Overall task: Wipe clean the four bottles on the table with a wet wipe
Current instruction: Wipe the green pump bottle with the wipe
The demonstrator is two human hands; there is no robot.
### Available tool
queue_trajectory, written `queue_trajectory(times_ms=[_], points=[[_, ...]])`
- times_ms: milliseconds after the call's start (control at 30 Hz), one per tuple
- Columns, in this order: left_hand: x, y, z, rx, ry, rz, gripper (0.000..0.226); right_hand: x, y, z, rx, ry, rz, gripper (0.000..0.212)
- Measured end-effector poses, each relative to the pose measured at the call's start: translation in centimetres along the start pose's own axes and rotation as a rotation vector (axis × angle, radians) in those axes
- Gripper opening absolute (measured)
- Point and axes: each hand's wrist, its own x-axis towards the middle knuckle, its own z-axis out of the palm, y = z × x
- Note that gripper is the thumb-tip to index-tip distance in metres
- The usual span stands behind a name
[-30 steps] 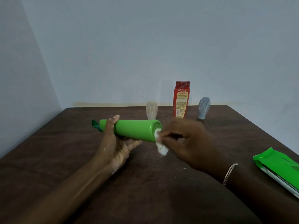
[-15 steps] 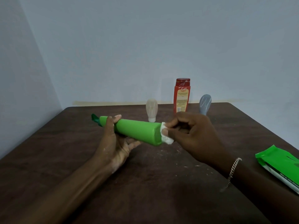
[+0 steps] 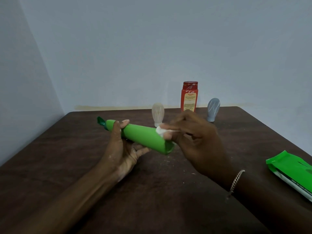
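Above tabletop (image 3: pixel 67 149) centre, head view: left hand (image 3: pixel 120 152) holds green bottle (image 3: pixel 143 137) sideways in air, cap pointing left, thumb and fingers (image 3: pixel 141 150) wrapped round narrow end. Right hand (image 3: pixel 197 141) pinches wet wipe (image 3: pixel 160 130) against bottle's wide right end, fingers clamped on wipe. Far edge: pale bottle (image 3: pixel 157 114), red bottle (image 3: pixel 189 98), grey bottle (image 3: pixel 213 108), all upright. Green wipes pack (image 3: pixel 293 171) at near right.

Green bottle (image 3: pixel 143 138), red bottle (image 3: pixel 189 97), grey bottle (image 3: pixel 213 109), dark brown table (image 3: pixel 67 149).
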Motion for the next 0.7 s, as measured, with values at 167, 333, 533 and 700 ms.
queue_trajectory(times_ms=[167, 333, 533, 700], points=[[-0.4, 0.1, -0.2, -0.018, 0.007, 0.031, 0.029, -0.4, 0.8, 0.4, 0.148, 0.071, 0.339, 0.015], [-0.3, 0.0, 0.2, -0.036, 0.019, 0.077, 0.019, -1.1, 0.5, 1.8, 0.301, 0.188, 0.591, 0.011], [-0.3, 0.2, 0.3, -0.062, 0.039, 0.115, 0.017, -1.2, 0.5, 2.4, 0.429, 0.162, 0.811, 0.009], [-0.1, 0.1, 0.2, -0.051, 0.07, 0.139, 0.018, -1.2, 0.7, 3.1, 0.763, 0.082, 1.114, 0.014]])
